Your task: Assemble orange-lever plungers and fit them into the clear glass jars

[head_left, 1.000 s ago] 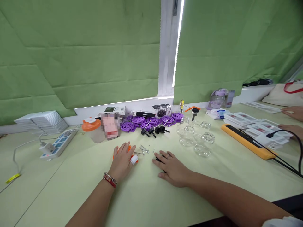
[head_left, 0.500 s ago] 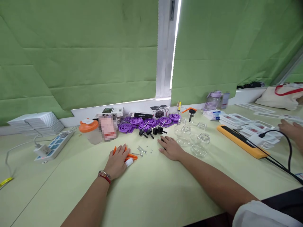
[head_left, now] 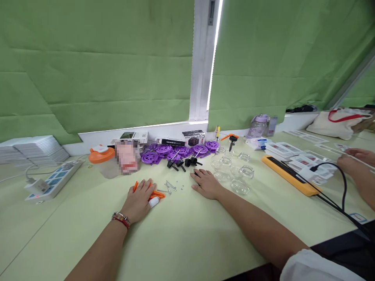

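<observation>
My left hand (head_left: 138, 200) lies palm down on the table with its fingers spread over several orange plastic pieces (head_left: 157, 194). Its thumb has a white wrap. Just right of it are several long silver screws (head_left: 169, 187) and tiny metal bits (head_left: 181, 187). My right hand (head_left: 207, 184) rests flat, fingers extended; something dark shows beneath the fingers, too hidden to name. Beyond the hands lie black knob-like parts with metal rods (head_left: 181, 166) and a row of purple spoked plastic discs (head_left: 164, 150). Clear glass jars (head_left: 240, 185) stand right of my right hand.
An orange-lidded cup (head_left: 102, 156) and a power strip (head_left: 58, 181) are at left. To the right are a yellow-orange power bar (head_left: 290, 175) with black cables and stacked white frames (head_left: 304, 162). Another person's hands (head_left: 351, 160) hold a white frame at far right.
The view has turned slightly right, so everything sits further left in it. My hands keep their places on the table. The other person's hands have moved and a second one shows.
</observation>
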Demonstrator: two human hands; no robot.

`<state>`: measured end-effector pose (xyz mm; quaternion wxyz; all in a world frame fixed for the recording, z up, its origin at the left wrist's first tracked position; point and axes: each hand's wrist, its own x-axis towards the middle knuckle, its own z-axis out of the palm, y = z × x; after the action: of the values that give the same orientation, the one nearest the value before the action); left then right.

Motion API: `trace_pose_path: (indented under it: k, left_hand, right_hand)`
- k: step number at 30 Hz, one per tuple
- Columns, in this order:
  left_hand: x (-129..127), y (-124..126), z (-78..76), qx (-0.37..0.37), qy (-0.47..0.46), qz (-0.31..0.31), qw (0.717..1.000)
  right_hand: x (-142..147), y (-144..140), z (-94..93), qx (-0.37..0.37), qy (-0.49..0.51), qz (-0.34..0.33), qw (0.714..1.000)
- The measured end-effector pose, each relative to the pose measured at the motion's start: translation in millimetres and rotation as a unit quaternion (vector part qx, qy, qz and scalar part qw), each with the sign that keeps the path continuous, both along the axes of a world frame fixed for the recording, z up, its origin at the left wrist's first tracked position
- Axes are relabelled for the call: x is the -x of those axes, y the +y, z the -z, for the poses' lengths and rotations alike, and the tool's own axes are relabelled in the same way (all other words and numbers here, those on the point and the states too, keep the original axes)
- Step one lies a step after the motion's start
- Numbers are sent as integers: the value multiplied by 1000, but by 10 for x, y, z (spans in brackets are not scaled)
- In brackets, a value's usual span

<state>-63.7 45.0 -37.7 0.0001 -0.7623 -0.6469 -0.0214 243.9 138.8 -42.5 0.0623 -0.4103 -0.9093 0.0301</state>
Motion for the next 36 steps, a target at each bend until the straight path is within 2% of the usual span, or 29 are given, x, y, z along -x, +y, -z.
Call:
trace_pose_path:
  k: [15, 25, 28, 31, 36]
  left_hand:
    - [2, -39, -41, 11, -12, -1, 1000]
    - [13, -6, 24, -34, 1, 10, 999]
    - [31, 7, 6, -79, -16, -3, 997]
    - [77, 23, -25, -160, -72, -43, 984]
    - [217, 67, -30, -280, -233, -125, 923]
  right_hand:
    - [-11, -39, 49, -24, 49, 26, 998]
    - [-21, -23, 90, -21, 73, 30, 997]
    - [-29, -23, 95, -26, 90, 30, 995]
    - [-47, -21, 122, -50, 143, 36, 988]
    - [-49, 70, 164, -69, 285, 82, 952]
